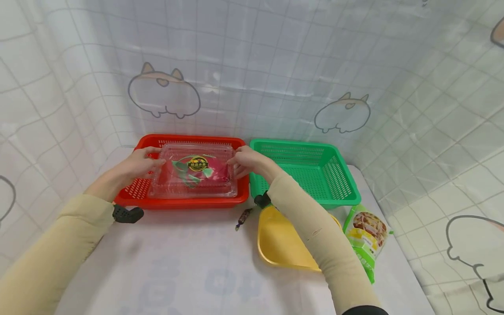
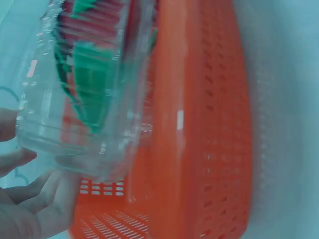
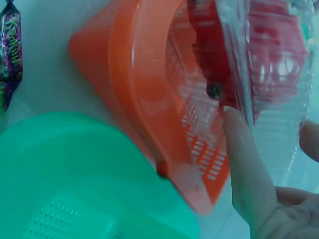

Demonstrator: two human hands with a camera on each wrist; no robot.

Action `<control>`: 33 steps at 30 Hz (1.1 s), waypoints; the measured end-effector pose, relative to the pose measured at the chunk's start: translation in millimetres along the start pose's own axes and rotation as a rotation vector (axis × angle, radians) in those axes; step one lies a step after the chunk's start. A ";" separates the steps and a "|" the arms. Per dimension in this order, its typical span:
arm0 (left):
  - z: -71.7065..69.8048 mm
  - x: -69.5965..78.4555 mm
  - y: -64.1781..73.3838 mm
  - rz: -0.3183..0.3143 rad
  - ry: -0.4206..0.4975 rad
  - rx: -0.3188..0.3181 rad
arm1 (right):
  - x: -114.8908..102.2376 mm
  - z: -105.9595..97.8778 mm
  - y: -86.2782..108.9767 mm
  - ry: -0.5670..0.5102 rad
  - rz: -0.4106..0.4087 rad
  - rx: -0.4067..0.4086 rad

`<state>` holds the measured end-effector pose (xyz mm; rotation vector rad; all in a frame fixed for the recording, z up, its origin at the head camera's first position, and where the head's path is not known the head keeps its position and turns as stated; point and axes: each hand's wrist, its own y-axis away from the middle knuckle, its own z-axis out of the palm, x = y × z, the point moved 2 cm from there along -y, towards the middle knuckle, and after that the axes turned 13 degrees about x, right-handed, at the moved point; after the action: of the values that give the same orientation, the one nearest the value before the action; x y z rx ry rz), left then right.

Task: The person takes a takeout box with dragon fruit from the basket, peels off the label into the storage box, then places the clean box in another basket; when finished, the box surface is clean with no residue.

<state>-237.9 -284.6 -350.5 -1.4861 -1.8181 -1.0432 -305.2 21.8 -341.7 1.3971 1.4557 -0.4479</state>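
A clear plastic fruit box (image 1: 194, 171) with a round dark label is held over the red basket (image 1: 179, 203). Inside it shows a pink-and-green fruit (image 1: 215, 168) that looks like a dragon fruit. My left hand (image 1: 138, 165) grips the box's left end; thumb and fingers spread to either side of that end in the left wrist view. At the right end, my right hand (image 1: 247, 161) pinches the box, one finger (image 3: 246, 164) lying along its wall. The box stands tilted within the basket's outline; whether its underside touches the basket is hidden.
A green basket (image 1: 309, 179) stands right of the red one. In front of it is a yellow container (image 1: 280, 241), partly under my right forearm. A dark wrapped candy (image 1: 243, 218) lies left of the container, and a green food bag (image 1: 368, 236) lies at the table's right.
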 end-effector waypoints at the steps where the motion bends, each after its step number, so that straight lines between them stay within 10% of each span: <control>1: 0.8 0.0 1.9 0.003 0.004 0.013 | -0.3 -0.4 2.0 0.003 -0.004 0.008; 15: 13.3 10.5 29.5 -0.018 0.171 0.178 | 2.5 2.1 20.5 -0.136 -0.059 0.119; 33: 10.0 15.9 59.7 0.180 0.066 0.435 | -2.1 -1.1 58.4 -0.276 -0.120 0.171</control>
<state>-182.9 -262.8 -330.1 -1.3011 -1.6936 -0.5570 -253.8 36.6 -318.0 1.3238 1.3018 -0.8252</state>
